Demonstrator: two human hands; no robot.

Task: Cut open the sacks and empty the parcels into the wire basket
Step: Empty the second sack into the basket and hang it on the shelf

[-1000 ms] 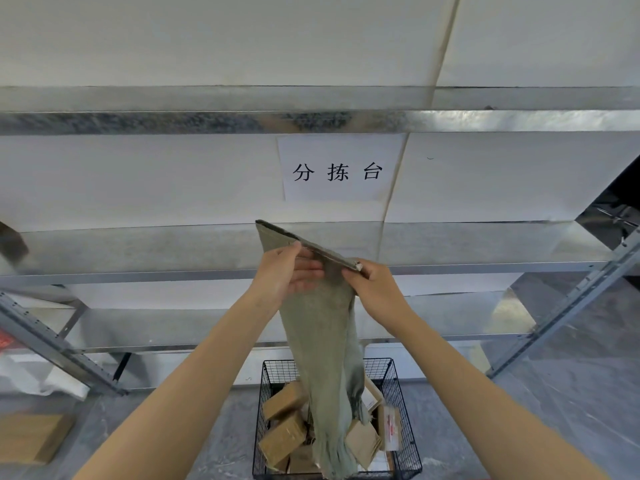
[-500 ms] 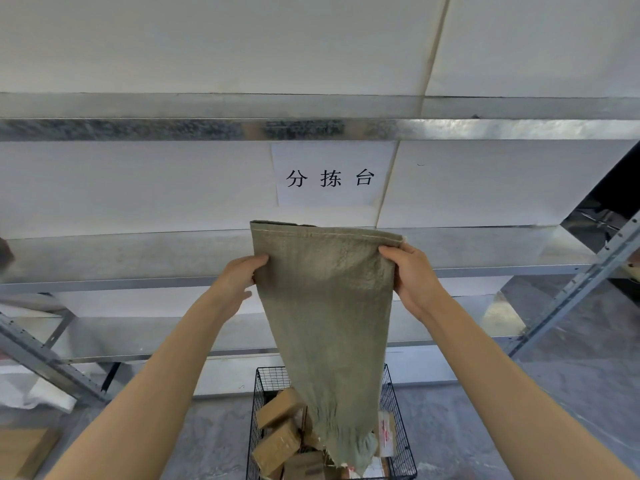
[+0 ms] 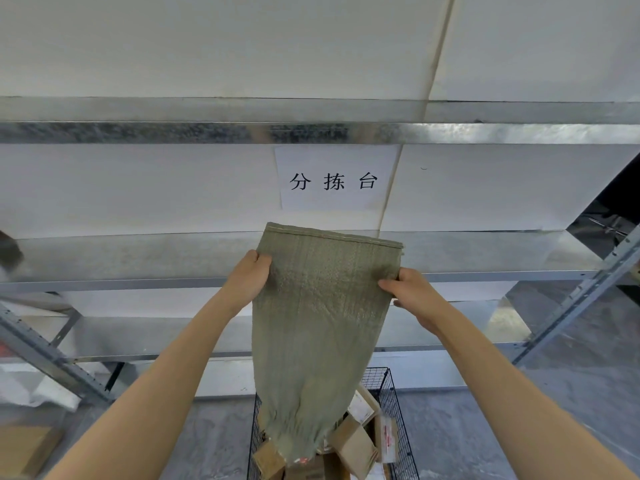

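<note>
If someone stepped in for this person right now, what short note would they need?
Left hand grips the left edge of the grey-green woven sack; right hand grips its right edge.
The sack hangs limp and flat, its frayed end down over the black wire basket.
Brown cardboard parcels lie in the basket.
Done: this sack looks emptied.
Left: set it aside; no other sacks are in view.

White paper sign [image 3: 335, 178] on the wall behind the metal shelving [image 3: 311, 132], black characters 分拣台, parcel labels illegible
</note>
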